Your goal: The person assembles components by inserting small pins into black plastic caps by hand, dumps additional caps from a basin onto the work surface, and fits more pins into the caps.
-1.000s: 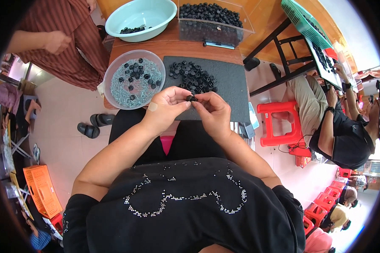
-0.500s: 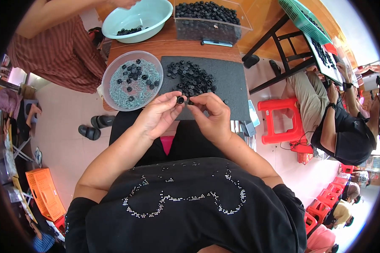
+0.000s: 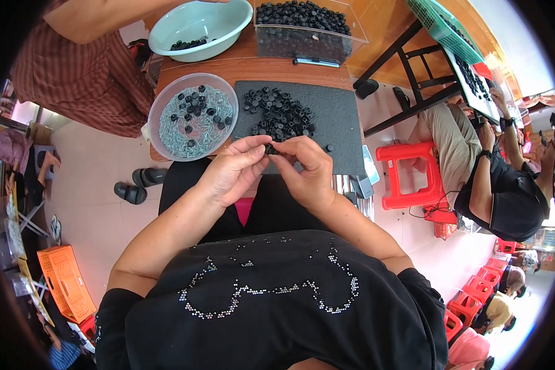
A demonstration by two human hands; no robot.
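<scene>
My left hand [image 3: 233, 169] and my right hand [image 3: 306, 169] meet at the near edge of a dark grey mat [image 3: 336, 117]. Between their fingertips is a small round black plastic cap [image 3: 269, 149], mostly covered by the fingers. The left thumb and fingers pinch it. My right thumb and forefinger close against its other side; whether they hold a second small part cannot be made out. Just beyond the hands lies a pile of similar black caps [image 3: 280, 114]. Left of the mat, a clear round tub [image 3: 156, 143] holds many thin pale pins [image 3: 191, 132] with several black caps on top.
A pale green basin [image 3: 240, 34] and a clear bin [image 3: 290, 44] of black caps stand at the back, a pen [image 3: 316, 62] before the bin. A co-worker's arm [image 3: 105, 18] reaches over the basin. At right are a red stool [image 3: 387, 176] and another seated person.
My hands have drawn together over the black cap, which is now more hidden. My right fingertips press against it. At the far left, the co-worker's arm has shifted slightly to the right.
</scene>
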